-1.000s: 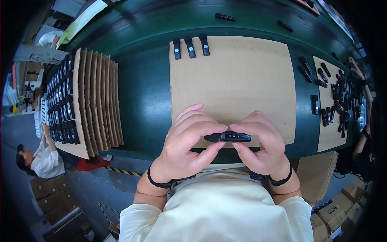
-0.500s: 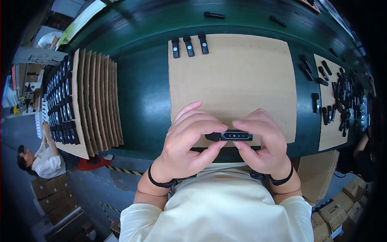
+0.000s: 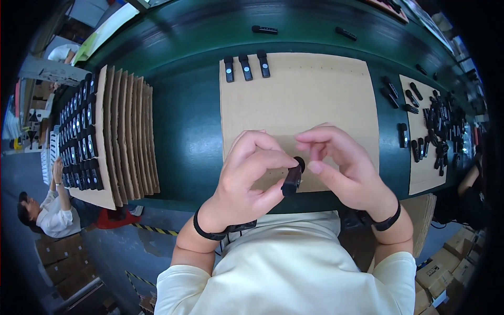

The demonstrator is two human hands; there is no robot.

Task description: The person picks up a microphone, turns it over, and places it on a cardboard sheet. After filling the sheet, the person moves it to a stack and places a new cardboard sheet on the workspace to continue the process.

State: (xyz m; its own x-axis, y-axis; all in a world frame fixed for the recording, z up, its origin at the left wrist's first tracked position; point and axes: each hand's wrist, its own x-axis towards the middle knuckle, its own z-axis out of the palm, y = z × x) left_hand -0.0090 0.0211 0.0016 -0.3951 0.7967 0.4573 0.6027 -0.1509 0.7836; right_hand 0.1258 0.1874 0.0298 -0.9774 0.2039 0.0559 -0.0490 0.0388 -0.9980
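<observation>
A small black clip-on microphone [image 3: 292, 181] with a rounded dark tip is pinched between the thumb and fingers of my left hand [image 3: 244, 178]. It is held on end, tip pointing away from me, over the near edge of a cardboard sheet [image 3: 315, 94]. My right hand [image 3: 346, 165] is open just to the right, its thumb close to the tip and its fingers apart. Three similar microphones [image 3: 245, 67] lie in a row at the sheet's far left corner, each with a pale round spot.
Left on the green table [image 3: 184, 115] stand upright cardboard sheets [image 3: 131, 131], the outermost bearing rows of microphones [image 3: 79, 131]. A heap of loose microphones [image 3: 438, 123] lies on cardboard at right. Two more [image 3: 264, 30] lie beyond the sheet. Another person [image 3: 50, 210] is at far left.
My right hand has let go of the microphone and opened. The left hand has turned it from lying sideways to pointing away from me. The view has shifted slightly.
</observation>
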